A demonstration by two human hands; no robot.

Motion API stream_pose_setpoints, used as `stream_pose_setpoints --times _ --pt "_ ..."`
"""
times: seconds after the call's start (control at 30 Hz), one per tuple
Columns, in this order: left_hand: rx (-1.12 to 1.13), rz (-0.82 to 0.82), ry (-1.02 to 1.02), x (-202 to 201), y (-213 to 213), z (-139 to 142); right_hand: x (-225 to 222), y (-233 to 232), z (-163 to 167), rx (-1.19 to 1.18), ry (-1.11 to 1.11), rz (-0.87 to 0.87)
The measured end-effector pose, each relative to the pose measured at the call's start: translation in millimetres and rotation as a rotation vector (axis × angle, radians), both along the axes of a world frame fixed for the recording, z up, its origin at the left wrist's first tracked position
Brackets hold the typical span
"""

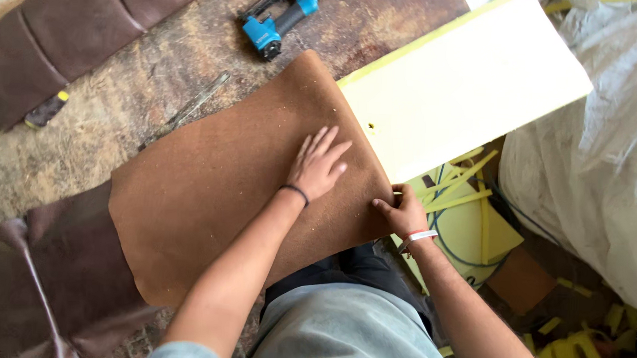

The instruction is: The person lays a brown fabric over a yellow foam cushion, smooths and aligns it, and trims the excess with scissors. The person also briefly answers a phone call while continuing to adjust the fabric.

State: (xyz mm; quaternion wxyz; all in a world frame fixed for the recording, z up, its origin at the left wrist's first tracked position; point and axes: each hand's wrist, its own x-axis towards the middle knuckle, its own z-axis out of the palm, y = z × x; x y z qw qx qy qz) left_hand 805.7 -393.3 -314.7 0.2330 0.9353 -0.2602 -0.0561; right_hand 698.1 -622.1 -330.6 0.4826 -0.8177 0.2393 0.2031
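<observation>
Worn wooden workbench (119,110): left hand (318,164) is lying flat, fingers spread, on brown leather sheet (209,188); right hand (402,214) is pinching its edge beside the foam panel (469,85).

Plain brown fabric sheet (209,195), pale yellow foam panel (468,92), blue staple gun (276,20).

An upholstery workshop: worn workbench (119,110); blue pneumatic stapler (276,20); yellow foam offcuts (578,352); stitched brown leather panels (57,34).

Bare forearms, grey short sleeves; black band at left hand (317,168), red-and-white band at right hand (404,214); dark trousers.
</observation>
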Motion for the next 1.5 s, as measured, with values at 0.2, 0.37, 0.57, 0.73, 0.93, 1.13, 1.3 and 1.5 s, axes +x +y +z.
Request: stream_pose_setpoints --times 0.2,0.37,0.57,0.73,0.93,1.13,1.3,1.5 --pt "0.175 -0.094 -0.013 118 10 13 -12 2 -17 0.108 -0.063 -0.165" --pt "0.555 -0.340 0.179 220 10 43 -19 3 -7 0.158 0.019 -0.230" --pt "0.328 -0.222 0.353 260 15 61 -18 13 21 0.174 0.039 -0.428" --pt "0.219 -0.064 0.301 263 14 48 -16 23 17 0.051 -0.007 -0.524" --pt "-0.305 0.033 0.191 236 18 -1 -50 35 -10 -0.226 -0.198 -0.645" --pt "-0.377 0.157 0.244 222 34 -8 -76 38 -9 0.572 0.166 -0.837" --pt "-0.276 0.170 0.332 224 27 10 -68 49 6 0.910 -0.080 -0.974" --pt "-0.413 0.167 0.311 227 24 17 -60 46 -7 0.797 -0.245 -1.354"
